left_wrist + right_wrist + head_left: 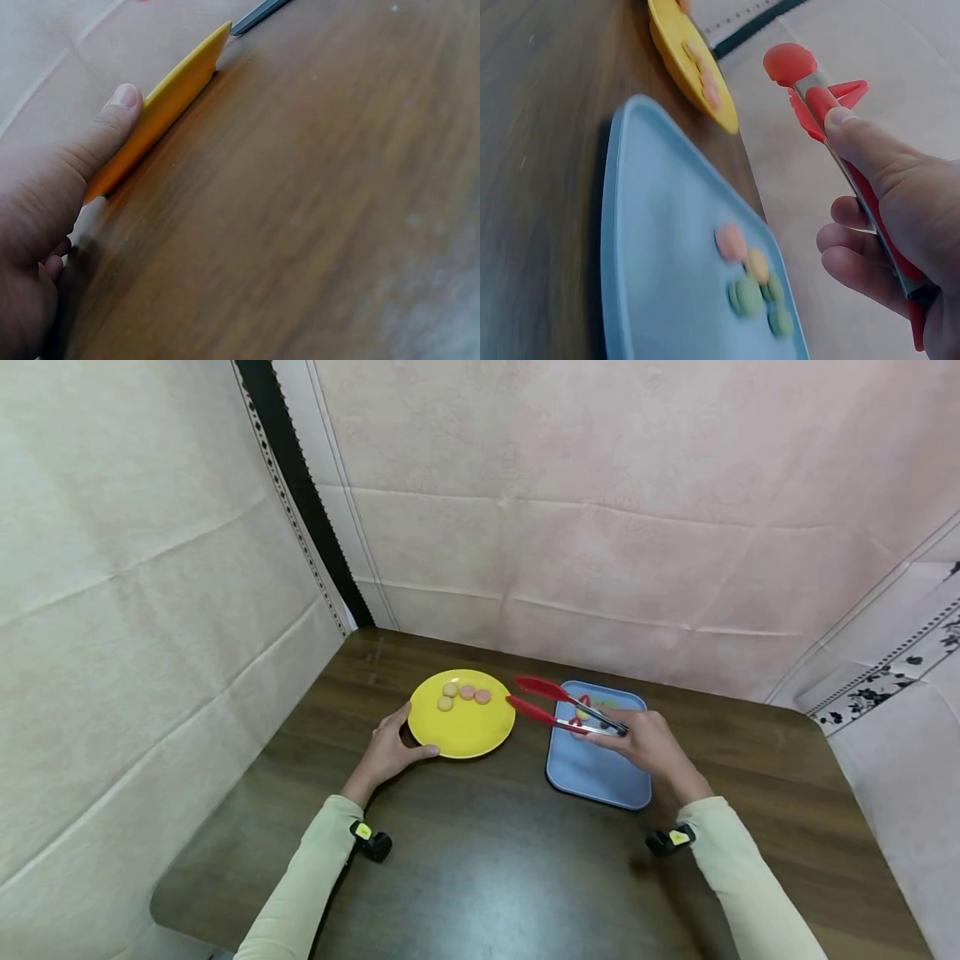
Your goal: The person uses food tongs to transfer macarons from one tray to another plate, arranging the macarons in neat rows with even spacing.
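A yellow plate stands on the table with several macarons on it, tan ones and pink ones near its far side. My left hand holds the plate's left rim, the thumb at its near edge. In my right hand is a pair of red-tipped tongs, gripped by the metal arms. The tong tips are spread, with nothing between them, and point left toward the plate. Beneath the tongs lies a blue tray; pink, yellow and green macarons sit on it.
The brown wooden table carries the plate on the left and the tray on the right, with a gap between. Pale cloth hangs behind the far table edge and along the left side.
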`<state>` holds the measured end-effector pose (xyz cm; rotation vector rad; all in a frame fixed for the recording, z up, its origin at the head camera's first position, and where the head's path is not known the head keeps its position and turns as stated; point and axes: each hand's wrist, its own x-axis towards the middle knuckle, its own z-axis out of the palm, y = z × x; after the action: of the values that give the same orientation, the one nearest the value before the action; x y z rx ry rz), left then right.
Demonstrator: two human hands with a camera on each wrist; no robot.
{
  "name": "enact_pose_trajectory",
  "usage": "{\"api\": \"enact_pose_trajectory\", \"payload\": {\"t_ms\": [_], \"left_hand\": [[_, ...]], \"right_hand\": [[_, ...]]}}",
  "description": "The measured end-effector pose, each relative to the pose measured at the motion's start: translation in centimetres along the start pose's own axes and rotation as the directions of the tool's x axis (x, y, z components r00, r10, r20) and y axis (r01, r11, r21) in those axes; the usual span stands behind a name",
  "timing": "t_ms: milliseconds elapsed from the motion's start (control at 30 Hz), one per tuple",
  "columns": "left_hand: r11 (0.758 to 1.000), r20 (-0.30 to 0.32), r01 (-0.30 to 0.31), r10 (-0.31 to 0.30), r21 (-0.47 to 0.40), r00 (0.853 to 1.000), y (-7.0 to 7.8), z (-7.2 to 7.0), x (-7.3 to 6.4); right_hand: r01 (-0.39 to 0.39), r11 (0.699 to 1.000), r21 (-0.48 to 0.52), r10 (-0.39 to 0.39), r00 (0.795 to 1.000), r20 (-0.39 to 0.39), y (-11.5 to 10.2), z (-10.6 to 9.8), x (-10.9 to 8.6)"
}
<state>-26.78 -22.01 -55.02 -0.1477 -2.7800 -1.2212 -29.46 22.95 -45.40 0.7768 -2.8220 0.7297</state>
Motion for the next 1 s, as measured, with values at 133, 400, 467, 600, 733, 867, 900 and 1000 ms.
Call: {"api": "enact_pose_trajectory", "payload": {"t_ms": [133,400,467,600,733,867,900,1000], "left_hand": [[1.0,-0.001,0.003,-0.003,0.005,1.0,-0.1,-0.1,0.0],[1.0,-0.004,0.008,-0.008,0.005,1.0,-0.2,-0.3,0.0],[1.0,-0.002,0.007,-0.007,0.005,1.0,-0.3,-0.2,-0.1],[1.0,0.002,0.007,-0.007,0.005,1.0,-0.3,-0.1,-0.1],[1.0,-0.001,0.004,-0.004,0.007,1.0,-0.2,-0.1,0.0],[1.0,-0.005,0.003,-0.003,0.01,1.0,-0.1,0.0,-0.1],[1.0,-0.006,0.0,0.0,0.01,1.0,-0.1,0.0,-0.1],[1.0,-0.007,-0.006,0.006,0.007,1.0,0.0,0.1,0.0]], "right_hand": [[-0.082,0.996,-0.041,0.082,0.997,0.007,1.8,-1.2,-2.0],[-0.158,0.985,-0.069,0.158,0.987,-0.007,5.6,-2.9,-6.2],[-0.175,0.981,-0.08,0.175,0.984,-0.006,6.2,-3.0,-7.2],[-0.212,0.972,-0.103,0.213,0.977,0.001,7.2,-3.0,-8.9],[-0.238,0.966,-0.104,0.24,0.971,0.01,7.9,-2.9,-10.1],[-0.264,0.96,-0.097,0.269,0.962,0.041,8.3,-2.8,-11.0],[-0.269,0.958,-0.098,0.274,0.96,0.049,8.4,-2.7,-11.1],[-0.281,0.955,-0.092,0.287,0.956,0.061,8.5,-2.6,-11.4]]}}
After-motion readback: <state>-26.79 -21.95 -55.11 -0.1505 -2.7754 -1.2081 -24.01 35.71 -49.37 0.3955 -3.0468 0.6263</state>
